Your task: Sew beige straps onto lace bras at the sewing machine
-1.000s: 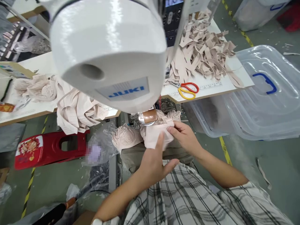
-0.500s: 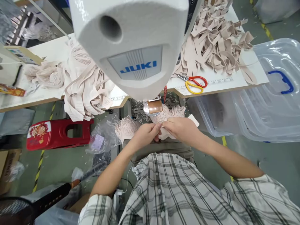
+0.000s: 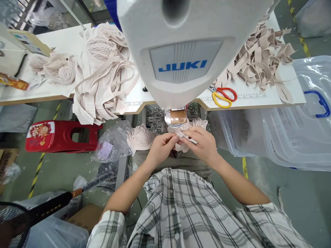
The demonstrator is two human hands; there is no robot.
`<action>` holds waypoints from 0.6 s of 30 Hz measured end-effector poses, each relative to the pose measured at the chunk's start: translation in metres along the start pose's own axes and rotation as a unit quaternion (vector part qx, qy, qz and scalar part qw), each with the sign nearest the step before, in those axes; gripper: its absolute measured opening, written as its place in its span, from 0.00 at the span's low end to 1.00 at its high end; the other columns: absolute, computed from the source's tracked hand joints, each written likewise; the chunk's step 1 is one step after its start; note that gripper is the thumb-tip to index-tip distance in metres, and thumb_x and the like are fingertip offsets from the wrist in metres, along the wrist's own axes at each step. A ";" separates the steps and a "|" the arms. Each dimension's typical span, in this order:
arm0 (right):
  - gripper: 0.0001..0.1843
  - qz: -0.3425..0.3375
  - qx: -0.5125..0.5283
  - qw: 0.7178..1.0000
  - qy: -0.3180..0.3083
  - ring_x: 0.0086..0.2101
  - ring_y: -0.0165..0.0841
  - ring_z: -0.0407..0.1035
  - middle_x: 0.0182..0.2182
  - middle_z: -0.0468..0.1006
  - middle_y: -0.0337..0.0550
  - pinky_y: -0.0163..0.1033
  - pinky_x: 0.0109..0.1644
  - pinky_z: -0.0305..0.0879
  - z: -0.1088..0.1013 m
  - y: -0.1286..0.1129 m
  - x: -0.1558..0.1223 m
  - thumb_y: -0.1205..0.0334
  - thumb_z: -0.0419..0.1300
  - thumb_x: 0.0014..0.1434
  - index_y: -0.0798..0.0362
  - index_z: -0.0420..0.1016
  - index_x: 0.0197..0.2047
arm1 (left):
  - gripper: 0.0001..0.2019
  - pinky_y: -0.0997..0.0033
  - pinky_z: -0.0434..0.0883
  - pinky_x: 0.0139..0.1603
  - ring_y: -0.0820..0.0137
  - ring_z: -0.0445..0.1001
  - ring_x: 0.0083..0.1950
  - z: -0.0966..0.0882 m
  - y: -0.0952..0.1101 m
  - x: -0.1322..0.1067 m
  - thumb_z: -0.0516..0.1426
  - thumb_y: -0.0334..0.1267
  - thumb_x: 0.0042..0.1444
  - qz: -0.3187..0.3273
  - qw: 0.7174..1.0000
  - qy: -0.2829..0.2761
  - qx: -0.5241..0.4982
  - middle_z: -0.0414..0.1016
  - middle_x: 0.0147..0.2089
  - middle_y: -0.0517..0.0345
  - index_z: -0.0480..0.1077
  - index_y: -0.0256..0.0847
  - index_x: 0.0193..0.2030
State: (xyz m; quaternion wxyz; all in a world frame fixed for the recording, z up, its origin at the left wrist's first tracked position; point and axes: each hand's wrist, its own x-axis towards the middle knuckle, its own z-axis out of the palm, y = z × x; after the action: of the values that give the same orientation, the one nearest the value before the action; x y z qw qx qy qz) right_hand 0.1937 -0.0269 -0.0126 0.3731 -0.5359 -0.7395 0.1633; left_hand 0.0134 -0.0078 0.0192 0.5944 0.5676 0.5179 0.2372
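Just in front of the sewing machine head [image 3: 181,44], my left hand [image 3: 162,148] and my right hand [image 3: 203,144] meet over my lap. Thumb and fingers of both pinch a small, pale beige fabric strip [image 3: 180,134]. Beneath and around the hands lies a pale pink lace bra [image 3: 141,138], one cup at the left on my thigh; the hands partly hide the rest. The machine's lower end, with a brown plate [image 3: 178,116], is right above the fingertips.
Red and yellow scissors [image 3: 225,96] lie on the white table [image 3: 248,100], with a heap of beige straps [image 3: 263,58] behind. More lace bras [image 3: 103,69] hang over the table's left edge. A red stool [image 3: 62,136] stands left, clear plastic bins [image 3: 292,137] right.
My right-hand fingers have spread out from a tighter fold, and the end of the strip now shows between the hands. The view has shifted, so the machine head appears farther right.
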 end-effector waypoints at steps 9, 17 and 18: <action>0.17 -0.035 -0.052 0.998 -0.031 0.39 0.35 0.76 0.38 0.84 0.45 0.39 0.42 0.71 -0.010 0.044 0.008 0.58 0.52 0.69 0.48 0.82 0.40 | 0.21 0.76 0.60 0.24 0.77 0.60 0.22 0.004 -0.011 0.013 0.58 0.54 0.57 -0.040 0.997 0.024 -0.055 0.64 0.21 0.64 0.65 0.39 0.24; 0.23 0.194 -0.312 0.919 -0.144 0.47 0.51 0.71 0.50 0.76 0.67 0.50 0.50 0.64 -0.088 0.131 0.090 0.62 0.53 0.65 0.64 0.71 0.59 | 0.22 0.77 0.55 0.23 0.78 0.57 0.23 -0.002 -0.010 0.010 0.62 0.57 0.53 -0.066 0.985 -0.020 -0.155 0.62 0.21 0.64 0.68 0.38 0.26; 0.23 0.195 -0.314 0.916 -0.159 0.46 0.50 0.71 0.49 0.76 0.66 0.48 0.48 0.63 -0.090 0.128 0.092 0.61 0.52 0.66 0.64 0.71 0.60 | 0.21 0.77 0.56 0.23 0.78 0.57 0.23 -0.002 -0.011 0.010 0.63 0.56 0.52 -0.070 0.982 -0.020 -0.177 0.63 0.22 0.64 0.68 0.38 0.25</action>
State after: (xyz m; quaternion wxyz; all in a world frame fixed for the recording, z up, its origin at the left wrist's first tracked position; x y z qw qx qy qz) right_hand 0.3318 0.0909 0.0002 0.0240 -0.7260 -0.6832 0.0750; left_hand 0.0116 -0.0005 0.0063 0.7110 0.4207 0.4939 0.2713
